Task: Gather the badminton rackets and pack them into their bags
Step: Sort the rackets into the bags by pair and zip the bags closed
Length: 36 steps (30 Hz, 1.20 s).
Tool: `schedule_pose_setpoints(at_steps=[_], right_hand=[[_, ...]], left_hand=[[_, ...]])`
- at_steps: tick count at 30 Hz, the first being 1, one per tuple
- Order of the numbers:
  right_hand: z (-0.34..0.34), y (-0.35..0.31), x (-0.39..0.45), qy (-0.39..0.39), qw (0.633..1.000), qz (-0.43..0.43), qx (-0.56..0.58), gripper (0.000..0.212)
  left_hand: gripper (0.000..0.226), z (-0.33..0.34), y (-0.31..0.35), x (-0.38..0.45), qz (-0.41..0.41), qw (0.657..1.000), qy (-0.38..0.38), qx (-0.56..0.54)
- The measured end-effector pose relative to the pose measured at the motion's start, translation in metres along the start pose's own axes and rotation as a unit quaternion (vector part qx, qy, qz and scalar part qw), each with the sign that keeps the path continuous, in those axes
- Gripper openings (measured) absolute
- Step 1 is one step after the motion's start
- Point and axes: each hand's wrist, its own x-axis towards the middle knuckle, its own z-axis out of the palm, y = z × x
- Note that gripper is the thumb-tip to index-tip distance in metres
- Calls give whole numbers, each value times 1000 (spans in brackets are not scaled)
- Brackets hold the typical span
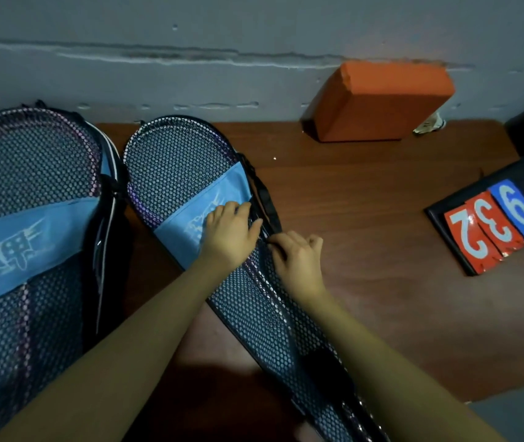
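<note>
A dark reddish-brown wooden table (365,218) stands against a grey wall. On it lies a black mesh racket bag with a blue band (190,186). The left hand (230,236) lies flat with straight fingers on the band; just right of it, the right hand (297,255) pinches the bag's edge. A second matching mesh bag (31,202) lies left of both hands.

Two bare forearms enter from 6 o'clock and 7 o'clock, without sleeves, watch, bracelet or glove. The left grip (230,232) and right grip (297,255) carry no rings, and their fingernails look short and unpainted.
</note>
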Motion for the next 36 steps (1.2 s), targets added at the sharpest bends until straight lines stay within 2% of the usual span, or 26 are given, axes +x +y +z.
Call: schedule_pose_setpoints(at_steps=[4,8,11,13,15,20,28,33,36], right_hand=[[-13,-3,5,8,997,-62,35,8],[-20,-5,5,-4,995,-67,76,8],[-26,-7,3,-32,985,-26,169,5],[-34,-9,6,-29,966,36,254,5],[-41,-10,12,-17,956,70,283,7],[-47,-16,43,2,955,86,284,18],[-45,-32,68,-39,954,83,287,37],[-55,-33,62,4,936,72,344,34],[-56,-34,60,24,939,68,338,26]], left_hand=[[48,-6,3,9,-43,992,40,-111],[41,-18,9,15,-123,957,60,-255],[40,-24,11,11,-149,929,58,-333],[40,-29,12,1,-147,909,56,-387],[41,-37,15,-15,-131,894,62,-424],[37,-57,27,-56,-56,886,97,-451],[38,-63,40,-77,-70,874,49,-478],[42,-65,40,-85,-70,864,35,-498],[40,-67,38,-87,-76,859,29,-506]])
